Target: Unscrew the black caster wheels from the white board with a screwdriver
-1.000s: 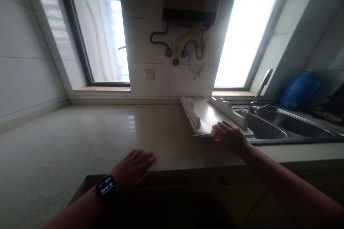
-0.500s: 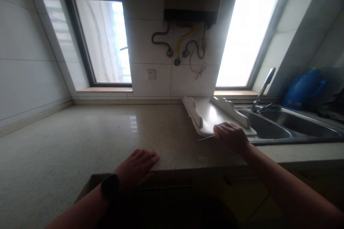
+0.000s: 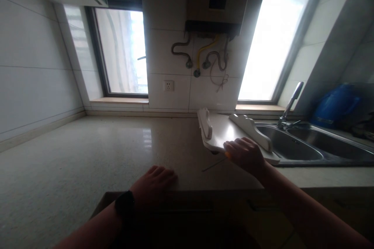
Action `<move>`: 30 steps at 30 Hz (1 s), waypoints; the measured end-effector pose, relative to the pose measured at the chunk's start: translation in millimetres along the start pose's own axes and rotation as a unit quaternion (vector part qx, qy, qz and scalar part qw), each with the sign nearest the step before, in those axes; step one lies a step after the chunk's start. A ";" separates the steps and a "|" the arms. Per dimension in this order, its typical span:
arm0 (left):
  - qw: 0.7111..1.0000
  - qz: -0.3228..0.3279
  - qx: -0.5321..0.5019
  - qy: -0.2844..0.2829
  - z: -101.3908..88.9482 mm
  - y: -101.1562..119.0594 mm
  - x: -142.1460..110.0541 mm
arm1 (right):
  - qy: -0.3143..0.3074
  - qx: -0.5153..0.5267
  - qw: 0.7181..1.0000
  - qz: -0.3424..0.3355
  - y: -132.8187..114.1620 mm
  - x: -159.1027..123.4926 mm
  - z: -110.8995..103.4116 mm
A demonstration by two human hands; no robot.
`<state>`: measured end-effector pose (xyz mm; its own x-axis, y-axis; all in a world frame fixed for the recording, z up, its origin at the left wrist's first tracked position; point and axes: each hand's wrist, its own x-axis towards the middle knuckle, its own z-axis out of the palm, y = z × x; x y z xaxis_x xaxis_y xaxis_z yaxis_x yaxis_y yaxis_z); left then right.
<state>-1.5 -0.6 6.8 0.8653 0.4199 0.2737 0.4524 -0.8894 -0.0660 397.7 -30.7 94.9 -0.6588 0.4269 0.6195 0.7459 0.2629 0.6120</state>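
Observation:
My right hand [image 3: 244, 155] is closed around a screwdriver [image 3: 213, 165] with an orange handle and a thin metal shaft pointing left and toward me. Its fingers also lie at the front edge of a white shelf board [image 3: 219, 130] with two scalloped side pieces. The board rests partly over the sink's left rim, and its front left corner looks slightly raised, with a small dark spot under it. My left hand [image 3: 154, 182], with a black watch at the wrist, lies with fingers stretched out on the counter's front edge, holding nothing.
A speckled stone counter [image 3: 117, 151] runs along the wall. At the right are a double steel sink [image 3: 304, 153], a tap [image 3: 289, 111] and a blue jug-like thing [image 3: 334, 105]. Pipes [image 3: 201, 60] and a wall socket [image 3: 168, 85] are behind.
My right hand has shifted left to the board's front edge, and the screwdriver tip points further toward me. The board's left side has tilted up a little. My left hand stays on the counter edge.

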 end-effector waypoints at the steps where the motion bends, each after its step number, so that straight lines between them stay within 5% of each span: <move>1: 1.000 0.000 -0.002 0.002 0.1 -0.3 0.2 | 0.010 0.006 1.000 0.011 1.2 8.3 -4.9; 9: 1.000 0.003 0.007 0.005 5.2 -2.0 0.5 | 0.108 0.032 0.986 0.123 20.9 51.3 -41.2; 14: 1.000 -0.001 0.006 0.004 6.1 -2.0 0.7 | 0.118 0.050 0.986 0.109 13.0 63.2 -57.8; 19: 1.000 0.004 -0.001 0.022 6.8 -2.8 -0.1 | 0.166 0.110 0.966 0.165 6.0 75.5 -71.6; 25: 1.000 0.005 0.003 0.021 10.0 -4.5 -0.6 | 0.203 0.158 0.946 0.198 5.8 76.7 -79.5; 30: 1.000 0.009 -0.001 0.024 7.5 -3.8 0.0 | 0.203 0.183 0.910 0.311 1.7 68.2 -79.5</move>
<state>-1.6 4.1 -0.2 0.8620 0.3943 0.3185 0.4360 -0.8973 -0.0689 346.2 -69.9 177.3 -0.0248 0.2556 0.9665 0.9204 0.3833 -0.0777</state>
